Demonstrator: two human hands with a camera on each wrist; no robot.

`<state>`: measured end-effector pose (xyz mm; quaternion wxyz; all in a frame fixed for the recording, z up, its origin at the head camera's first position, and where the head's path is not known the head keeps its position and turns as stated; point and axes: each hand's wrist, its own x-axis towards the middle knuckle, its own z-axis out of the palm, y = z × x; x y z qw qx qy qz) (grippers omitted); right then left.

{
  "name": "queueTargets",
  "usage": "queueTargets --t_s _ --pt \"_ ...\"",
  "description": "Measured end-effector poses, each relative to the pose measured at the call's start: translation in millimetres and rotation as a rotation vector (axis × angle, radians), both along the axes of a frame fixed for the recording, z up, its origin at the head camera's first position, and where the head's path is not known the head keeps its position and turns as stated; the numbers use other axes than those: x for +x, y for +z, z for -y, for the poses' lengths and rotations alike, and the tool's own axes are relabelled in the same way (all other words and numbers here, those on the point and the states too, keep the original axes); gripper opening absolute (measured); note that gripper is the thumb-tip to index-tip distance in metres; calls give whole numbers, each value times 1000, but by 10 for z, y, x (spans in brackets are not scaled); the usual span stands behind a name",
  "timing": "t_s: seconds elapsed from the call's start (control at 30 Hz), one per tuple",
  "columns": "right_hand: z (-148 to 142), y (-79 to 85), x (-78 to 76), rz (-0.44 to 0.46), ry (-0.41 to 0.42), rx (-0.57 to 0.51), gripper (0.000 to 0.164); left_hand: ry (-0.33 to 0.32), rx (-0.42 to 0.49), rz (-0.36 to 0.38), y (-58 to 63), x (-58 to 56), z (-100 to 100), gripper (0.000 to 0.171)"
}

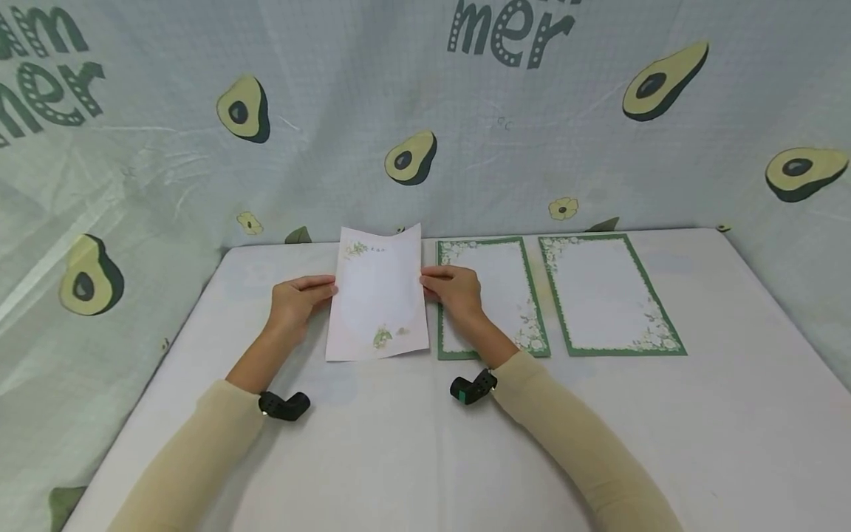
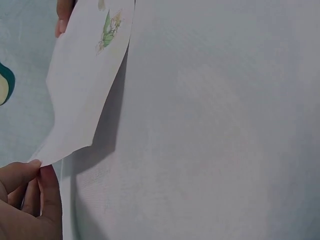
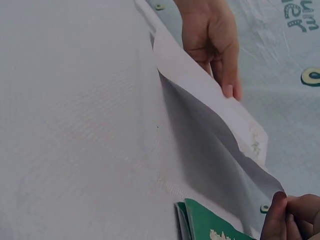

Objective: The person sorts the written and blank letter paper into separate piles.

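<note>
A pale sheet of paper [image 1: 379, 295] with small floral prints at its top left and bottom is held up off the table, slightly bowed. My left hand [image 1: 297, 304] pinches its left edge between thumb and fingers, and my right hand [image 1: 457, 294] pinches the right edge. In the left wrist view the left hand [image 2: 30, 200] grips the paper [image 2: 85, 85] at its edge, with a shadow beneath. The right wrist view shows the right hand [image 3: 292, 217] pinching the sheet's near side. Beside it lies a green-bordered sheet [image 1: 492, 295], partly covered by my right hand and wrist.
Another green-bordered floral sheet [image 1: 612, 295] lies further right on the white-covered table [image 1: 399, 458]. Behind the table hangs a curtain [image 1: 332, 96] printed with avocados and lettering. Black cameras sit on both wrists.
</note>
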<state>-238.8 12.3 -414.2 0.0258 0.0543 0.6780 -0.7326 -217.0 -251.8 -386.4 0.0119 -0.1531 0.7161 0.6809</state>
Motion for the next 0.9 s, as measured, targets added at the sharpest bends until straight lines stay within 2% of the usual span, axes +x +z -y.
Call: queueTargets --t_s 0.3,0.5,0.67,0.9 --pt "-16 11 -2 5 105 190 20 -4 -65 56 -58 -80 45 37" --pt "-45 53 -20 -46 145 338 20 -22 -55 78 -66 -124 81 39" --pt "-52 77 -42 -93 151 461 19 -74 -76 111 -39 -147 96 40" --pt "-41 106 -61 -117 170 518 19 -105 -100 143 0 -140 111 43"
